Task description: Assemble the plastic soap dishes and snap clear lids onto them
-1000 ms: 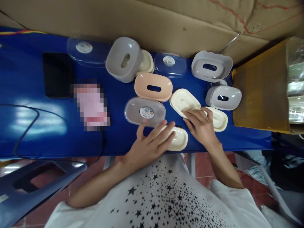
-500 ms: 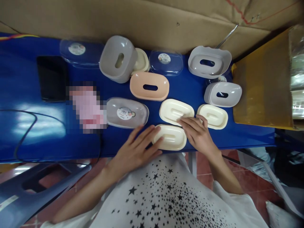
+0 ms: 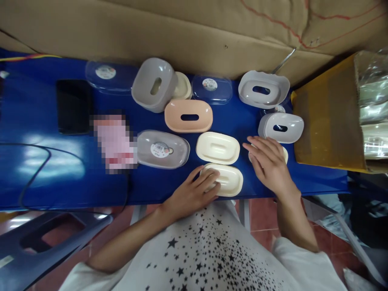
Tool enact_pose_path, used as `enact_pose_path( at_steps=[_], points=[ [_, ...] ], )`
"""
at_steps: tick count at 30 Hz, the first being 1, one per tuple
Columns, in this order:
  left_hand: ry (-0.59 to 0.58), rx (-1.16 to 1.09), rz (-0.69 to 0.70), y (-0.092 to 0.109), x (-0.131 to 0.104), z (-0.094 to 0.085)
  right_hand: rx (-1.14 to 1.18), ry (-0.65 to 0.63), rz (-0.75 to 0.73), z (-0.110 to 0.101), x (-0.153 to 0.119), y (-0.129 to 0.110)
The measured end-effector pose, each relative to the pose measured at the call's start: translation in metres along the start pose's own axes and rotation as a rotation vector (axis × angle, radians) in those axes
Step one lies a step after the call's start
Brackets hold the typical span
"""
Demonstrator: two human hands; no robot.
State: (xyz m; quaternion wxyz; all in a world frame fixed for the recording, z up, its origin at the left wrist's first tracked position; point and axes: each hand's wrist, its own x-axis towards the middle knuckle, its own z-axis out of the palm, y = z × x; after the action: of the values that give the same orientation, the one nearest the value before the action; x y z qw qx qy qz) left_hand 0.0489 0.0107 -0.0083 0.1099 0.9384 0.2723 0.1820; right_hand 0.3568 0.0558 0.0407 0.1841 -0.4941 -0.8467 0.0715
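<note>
My left hand (image 3: 194,193) lies open, its fingers spread over the left end of a cream oval plastic piece (image 3: 229,182) near the table's front edge. Just behind that is a second cream oval piece (image 3: 217,148) with a raised bar along its middle. My right hand (image 3: 269,163), fingers stretched out, covers most of a third cream piece (image 3: 285,154); whether it touches it I cannot tell. A peach oval part with a slot (image 3: 188,126) and a grey oval box under a clear labelled lid (image 3: 145,151) sit farther left.
At the back stand a grey slotted box (image 3: 145,87), clear lids (image 3: 222,95) and a wavy-rimmed grey box (image 3: 247,96). Another grey slotted part (image 3: 292,129) is by the carton (image 3: 325,121) on the right. A black flat object (image 3: 74,107) and a cable (image 3: 30,184) lie left.
My right hand has moved right, off the middle cream piece and over the right one. That middle piece has shifted slightly left. My left hand has slid right along the front piece.
</note>
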Motion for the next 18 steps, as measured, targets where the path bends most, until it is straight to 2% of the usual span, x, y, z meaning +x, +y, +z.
enact_pose_path(
  at_steps=[3, 6, 8, 10, 12, 14, 18],
  points=[
    [-0.011, 0.005, 0.001, 0.0, 0.004, 0.0, 0.013, -0.067, -0.167, 0.007, 0.054, -0.01],
    [0.008, 0.004, -0.033, 0.001, 0.0, -0.002, -0.001, -0.145, -0.287, 0.029, 0.112, -0.017],
    [0.032, -0.013, -0.071, 0.002, -0.005, -0.002, -0.021, -0.182, -0.345, 0.047, 0.14, -0.018],
    [0.053, -0.032, -0.107, 0.004, -0.011, -0.002, -0.042, -0.206, -0.384, 0.06, 0.156, -0.016],
    [0.068, -0.046, -0.135, 0.004, -0.014, -0.002, -0.05, -0.193, -0.384, 0.062, 0.16, -0.013],
    [0.059, -0.058, -0.146, 0.003, -0.015, -0.003, -0.044, -0.126, -0.334, 0.052, 0.149, -0.01],
    [0.009, -0.09, -0.114, -0.004, -0.01, -0.004, -0.049, 0.033, -0.208, 0.016, 0.096, -0.016]
  ],
)
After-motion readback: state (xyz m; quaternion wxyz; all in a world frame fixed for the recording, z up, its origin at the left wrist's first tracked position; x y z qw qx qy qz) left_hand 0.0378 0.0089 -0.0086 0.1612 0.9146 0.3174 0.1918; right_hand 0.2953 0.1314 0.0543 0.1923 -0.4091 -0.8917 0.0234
